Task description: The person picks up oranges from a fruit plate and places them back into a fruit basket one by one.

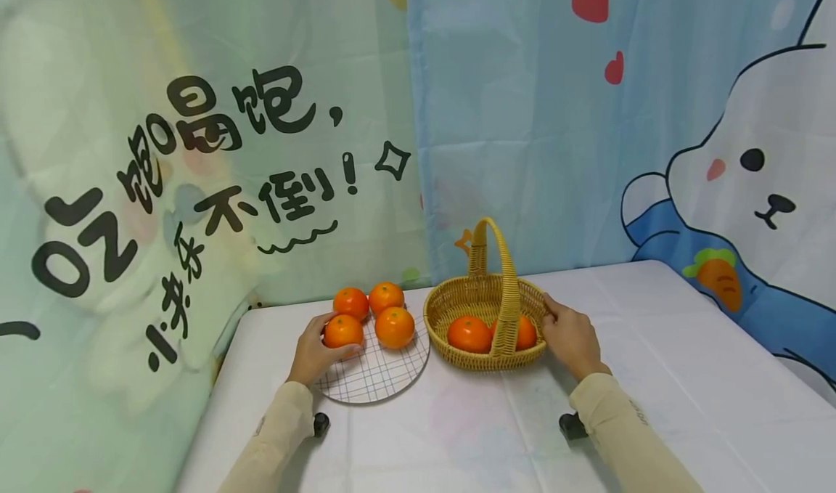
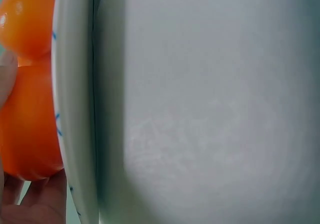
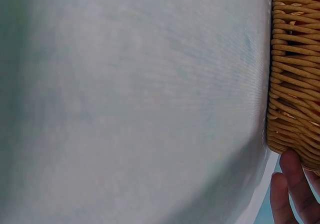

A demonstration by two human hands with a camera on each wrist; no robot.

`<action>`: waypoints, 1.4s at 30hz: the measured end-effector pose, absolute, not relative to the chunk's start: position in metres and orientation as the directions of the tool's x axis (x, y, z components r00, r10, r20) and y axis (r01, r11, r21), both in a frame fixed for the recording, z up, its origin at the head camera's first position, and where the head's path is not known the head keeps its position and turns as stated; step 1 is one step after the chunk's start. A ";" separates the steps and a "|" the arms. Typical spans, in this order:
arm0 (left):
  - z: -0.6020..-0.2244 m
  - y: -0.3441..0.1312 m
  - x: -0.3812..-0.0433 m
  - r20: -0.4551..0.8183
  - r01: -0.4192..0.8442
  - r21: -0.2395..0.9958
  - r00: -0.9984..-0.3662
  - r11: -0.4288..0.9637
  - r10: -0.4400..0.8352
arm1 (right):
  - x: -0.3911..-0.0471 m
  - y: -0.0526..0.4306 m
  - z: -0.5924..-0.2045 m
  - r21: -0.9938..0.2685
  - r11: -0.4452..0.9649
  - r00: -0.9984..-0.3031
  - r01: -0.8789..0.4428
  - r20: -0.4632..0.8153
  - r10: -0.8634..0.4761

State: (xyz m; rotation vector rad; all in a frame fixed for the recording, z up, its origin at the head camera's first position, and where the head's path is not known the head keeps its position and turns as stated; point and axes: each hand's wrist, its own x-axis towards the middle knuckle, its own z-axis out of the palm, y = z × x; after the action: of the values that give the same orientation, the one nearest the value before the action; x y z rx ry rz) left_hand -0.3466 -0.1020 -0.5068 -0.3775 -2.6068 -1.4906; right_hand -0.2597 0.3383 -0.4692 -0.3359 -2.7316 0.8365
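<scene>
My left hand [image 1: 315,353] grips an orange [image 1: 343,330] at the left of a round white plate [image 1: 374,383] with a grid pattern. Thumb and fingers lie around opposite sides of the fruit, which is over the plate's rim. Three other oranges [image 1: 395,328] sit on the plate behind and beside it. To the right stands a yellow wicker basket [image 1: 451,295] with a tall handle and two oranges [image 1: 469,335] inside. My right hand [image 1: 575,339] holds the basket at its right side; in the right wrist view, fingertips [image 3: 291,161] touch the woven wall.
A white cloth [image 1: 457,442] covers the table. Behind it hangs a printed curtain [image 1: 483,137] with lettering and a cartoon bear. Small black pieces [image 1: 573,426] show at both wrists. The plate and basket stand side by side near the table's back edge.
</scene>
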 end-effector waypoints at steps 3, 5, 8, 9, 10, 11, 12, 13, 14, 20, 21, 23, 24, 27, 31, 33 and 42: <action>-0.507 -0.102 -0.347 0.217 0.264 0.833 -0.964 0.486 0.152 | -0.260 0.339 -0.470 -0.576 0.804 -0.938 0.146 0.176 0.297; -0.507 -0.103 -0.347 0.219 0.264 0.832 -0.964 0.488 0.149 | -0.260 0.339 -0.471 -0.577 0.804 -0.938 0.146 0.177 0.297; -0.506 -0.104 -0.346 0.226 0.271 0.829 -0.963 0.490 0.150 | -0.260 0.339 -0.471 -0.574 0.806 -0.937 0.143 0.183 0.297; -0.505 -0.104 -0.345 0.230 0.276 0.826 -0.961 0.492 0.154 | -0.260 0.340 -0.471 -0.574 0.806 -0.936 0.143 0.185 0.298; -0.503 -0.104 -0.345 0.230 0.277 0.824 -0.961 0.494 0.153 | -0.260 0.340 -0.471 -0.575 0.806 -0.936 0.142 0.187 0.298; -0.502 -0.104 -0.344 0.232 0.278 0.824 -0.961 0.494 0.154 | -0.260 0.340 -0.471 -0.575 0.806 -0.936 0.142 0.187 0.299; -0.500 -0.104 -0.344 0.232 0.277 0.826 -0.961 0.491 0.153 | -0.260 0.340 -0.471 -0.576 0.805 -0.936 0.141 0.188 0.299; -0.498 -0.104 -0.343 0.231 0.276 0.830 -0.961 0.485 0.152 | -0.260 0.341 -0.471 -0.576 0.805 -0.935 0.140 0.190 0.299; -0.496 -0.103 -0.343 0.233 0.278 0.832 -0.960 0.480 0.152 | -0.259 0.341 -0.471 -0.577 0.805 -0.935 0.139 0.191 0.299; -0.486 -0.100 -0.346 0.280 0.319 0.835 -0.948 0.449 0.154 | -0.259 0.342 -0.473 -0.580 0.803 -0.933 0.134 0.200 0.300; -0.484 -0.098 -0.347 0.293 0.330 0.833 -0.944 0.444 0.153 | -0.259 0.342 -0.473 -0.582 0.802 -0.933 0.133 0.200 0.300; -0.478 -0.095 -0.346 0.320 0.353 0.832 -0.936 0.428 0.149 | -0.259 0.342 -0.473 -0.586 0.800 -0.933 0.132 0.198 0.299; -0.475 -0.092 -0.346 0.331 0.363 0.831 -0.932 0.422 0.148 | -0.259 0.342 -0.473 -0.587 0.799 -0.934 0.131 0.198 0.299; -0.467 -0.084 -0.346 0.355 0.385 0.838 -0.923 0.386 0.149 | -0.259 0.341 -0.473 -0.591 0.795 -0.935 0.134 0.190 0.299; -0.462 -0.070 -0.350 0.343 0.378 0.856 -0.926 0.353 0.161 | -0.259 0.340 -0.472 -0.594 0.793 -0.934 0.139 0.187 0.304; -0.461 -0.063 -0.351 0.326 0.364 0.862 -0.931 0.352 0.164 | -0.259 0.339 -0.472 -0.595 0.791 -0.934 0.138 0.187 0.304; -0.452 -0.023 -0.350 0.293 0.345 0.877 -0.935 0.334 0.199 | -0.257 0.339 -0.472 -0.592 0.793 -0.936 0.145 0.178 0.305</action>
State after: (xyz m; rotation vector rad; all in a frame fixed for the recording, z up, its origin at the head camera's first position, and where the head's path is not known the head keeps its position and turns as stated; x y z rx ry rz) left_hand -0.3501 -0.0227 -0.4518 -0.5042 -2.4550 -1.6650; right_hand -0.2571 0.3389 -0.4715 -0.3480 -2.7184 0.8658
